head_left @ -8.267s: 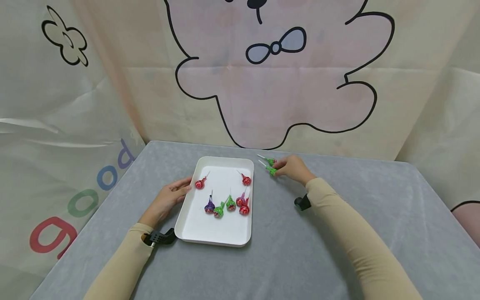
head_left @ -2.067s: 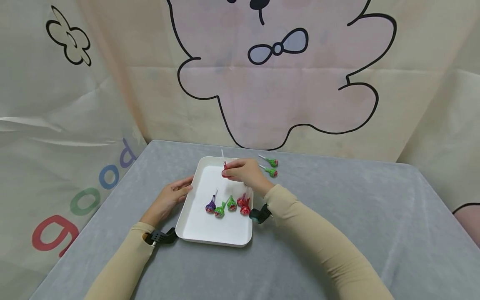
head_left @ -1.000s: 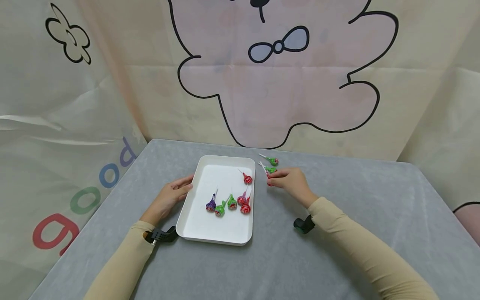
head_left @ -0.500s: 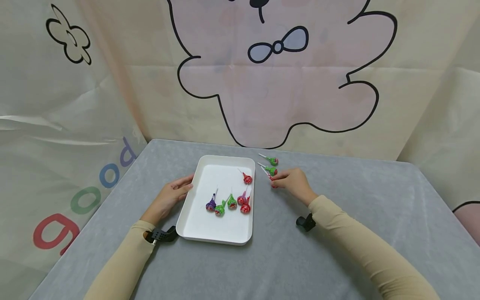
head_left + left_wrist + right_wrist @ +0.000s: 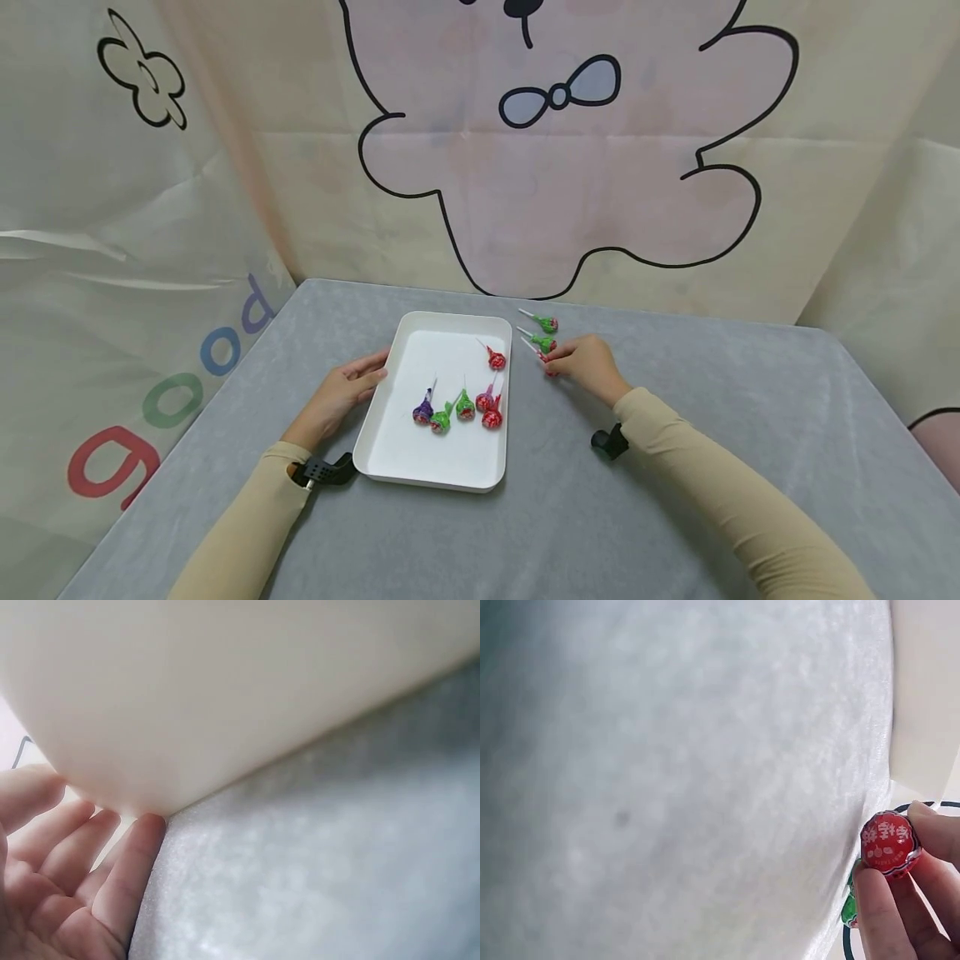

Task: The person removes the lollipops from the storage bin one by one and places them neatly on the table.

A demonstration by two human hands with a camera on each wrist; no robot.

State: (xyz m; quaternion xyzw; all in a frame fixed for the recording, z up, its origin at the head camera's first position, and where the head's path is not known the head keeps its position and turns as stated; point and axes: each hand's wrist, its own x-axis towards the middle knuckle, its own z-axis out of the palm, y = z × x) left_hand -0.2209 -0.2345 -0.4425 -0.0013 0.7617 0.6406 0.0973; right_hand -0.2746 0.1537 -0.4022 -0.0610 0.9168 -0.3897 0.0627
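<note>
My right hand (image 5: pixel 591 364) pinches a red-wrapped lollipop (image 5: pixel 889 843) by its round head between thumb and fingers. Its white stick points up and left, close below a green lollipop (image 5: pixel 545 342) on the table. Another green lollipop (image 5: pixel 548 323) lies just behind that one. My left hand (image 5: pixel 337 399) rests with its fingertips against the left side of a white tray (image 5: pixel 427 467). In the tray are a red lollipop (image 5: pixel 496 359) at the upper right, a purple one (image 5: pixel 423 412), two green ones (image 5: pixel 465 406), a pinkish-red one (image 5: pixel 484 400) and another red one (image 5: pixel 492 417).
A grey cloth (image 5: pixel 570 533) covers the table. Black straps (image 5: pixel 330 469) sit on both wrists. A printed cream backdrop (image 5: pixel 285 183) rises behind the table's far edge, with further sheets at the sides.
The red lollipop from the tray's upper left was carried by my right hand across to the table at right, beside the green lollipops. It was then lowered slightly rightward. My left hand stayed put.
</note>
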